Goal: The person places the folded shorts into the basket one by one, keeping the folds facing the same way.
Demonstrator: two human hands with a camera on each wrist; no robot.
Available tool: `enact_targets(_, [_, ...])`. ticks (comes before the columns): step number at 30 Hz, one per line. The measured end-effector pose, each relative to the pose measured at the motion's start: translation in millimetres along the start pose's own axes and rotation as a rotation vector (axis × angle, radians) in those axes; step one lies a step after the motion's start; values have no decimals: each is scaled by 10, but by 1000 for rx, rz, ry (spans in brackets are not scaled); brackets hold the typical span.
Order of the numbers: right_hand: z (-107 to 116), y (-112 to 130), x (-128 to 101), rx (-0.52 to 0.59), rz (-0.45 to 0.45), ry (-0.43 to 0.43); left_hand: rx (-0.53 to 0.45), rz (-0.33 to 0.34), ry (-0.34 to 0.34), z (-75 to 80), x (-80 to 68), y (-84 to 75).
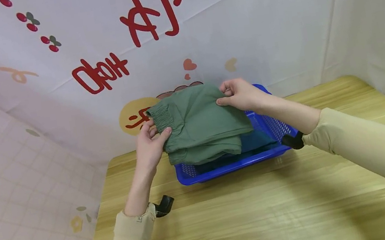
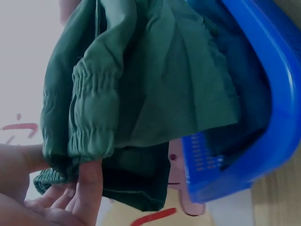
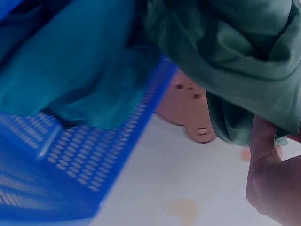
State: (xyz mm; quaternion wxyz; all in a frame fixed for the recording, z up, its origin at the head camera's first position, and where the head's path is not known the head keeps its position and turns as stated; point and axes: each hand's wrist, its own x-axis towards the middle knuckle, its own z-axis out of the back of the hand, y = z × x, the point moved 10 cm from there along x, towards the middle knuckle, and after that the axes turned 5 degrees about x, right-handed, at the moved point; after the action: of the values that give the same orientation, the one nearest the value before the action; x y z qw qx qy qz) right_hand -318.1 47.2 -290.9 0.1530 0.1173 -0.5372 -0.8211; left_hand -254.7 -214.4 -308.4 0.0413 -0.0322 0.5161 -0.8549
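Both hands hold a folded green garment with a gathered elastic waistband, likely shorts or trousers point(image 1: 203, 114), over a blue plastic basket point(image 1: 221, 170). My left hand point(image 1: 150, 142) pinches the waistband end, thumb on top and fingers beneath; the left wrist view shows the ribbed elastic point(image 2: 94, 108) close to those fingers. At the far right corner of the cloth, my right hand point(image 1: 240, 93) pinches the fold between thumb and fingers. A lower layer of green cloth point(image 1: 206, 152) hangs beneath the top one. Inside the basket lies dark teal-blue cloth point(image 3: 80, 66), partly hidden under the green garment.
The basket stands on a wood-grain table point(image 1: 240, 214) near its back edge. Behind it rises a white wall sheet point(image 1: 269, 29) printed with red characters and hearts. A pale grid-patterned sheet point(image 1: 15, 189) borders the left side. Black wrist mounts point(image 1: 164, 205) stick out from both sleeves.
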Motion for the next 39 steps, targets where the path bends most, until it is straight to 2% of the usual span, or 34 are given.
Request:
enact_targets(10, [-10,-525,242,-123,-116,87,148,74,168,-396,254,225])
enact_targets(18, [50,-745,265,-277,-163,130,292,50,267,-703,365,239])
enact_targets(25, [89,-838,249,-471,-139,137,462,23,250,-825,418,273])
enact_targets(28, [66,-843,228,-539,-127,162,518,24,231,-822,419,287])
enact_targets(31, [7,-809,205,-574,-106,192,563,-5,222,-810,423,275])
enact_targets(35, [-118,-777,179,-584,-101,250,641,-23,307,-872,397,290])
enact_targets(39, [-275,-801,117,-624,-109,355,708,9,401,-968,356,357])
